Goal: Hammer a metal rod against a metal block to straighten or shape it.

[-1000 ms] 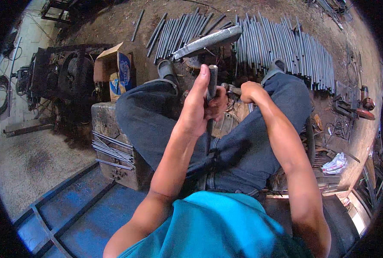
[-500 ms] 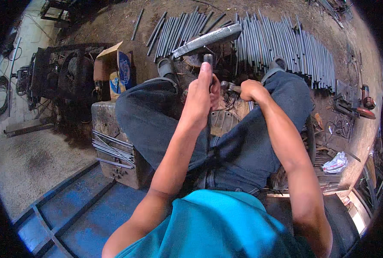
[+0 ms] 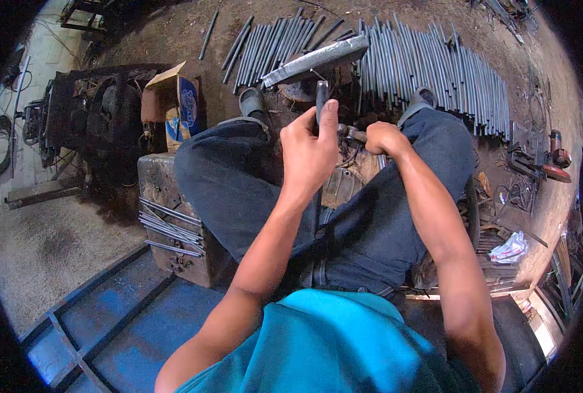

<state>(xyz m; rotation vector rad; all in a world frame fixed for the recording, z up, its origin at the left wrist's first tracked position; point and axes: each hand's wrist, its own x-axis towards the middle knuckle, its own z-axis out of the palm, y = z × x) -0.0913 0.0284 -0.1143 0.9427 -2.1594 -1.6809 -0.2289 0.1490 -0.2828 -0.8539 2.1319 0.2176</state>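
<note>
My left hand (image 3: 309, 154) is closed around a dark metal rod (image 3: 321, 98), its upper end sticking up past the thumb. Most of the rod's lower part is hidden by the hand. Just to the right, my right hand (image 3: 384, 139) grips a hammer (image 3: 352, 133), whose head points left toward the rod and the left hand. Beyond both hands a thick, shiny metal bar (image 3: 314, 62) slants up to the right, close past the rod's top end. Between my knees, below the hammer, lies a grooved metal piece (image 3: 344, 187), partly covered by my left hand.
Many grey metal rods lie in rows on the ground ahead (image 3: 429, 72). Thin rods (image 3: 172, 228) rest on a worn block (image 3: 157, 177) at my left, near an open cardboard box (image 3: 173, 108) and dark machinery (image 3: 101, 118). An angle grinder (image 3: 557, 157) stands far right, above a crumpled plastic bag (image 3: 509, 249).
My left hand has turned and shifted slightly right and nearer to me, and the rod's upper end has moved a little right. My right hand with the hammer has hardly moved.
</note>
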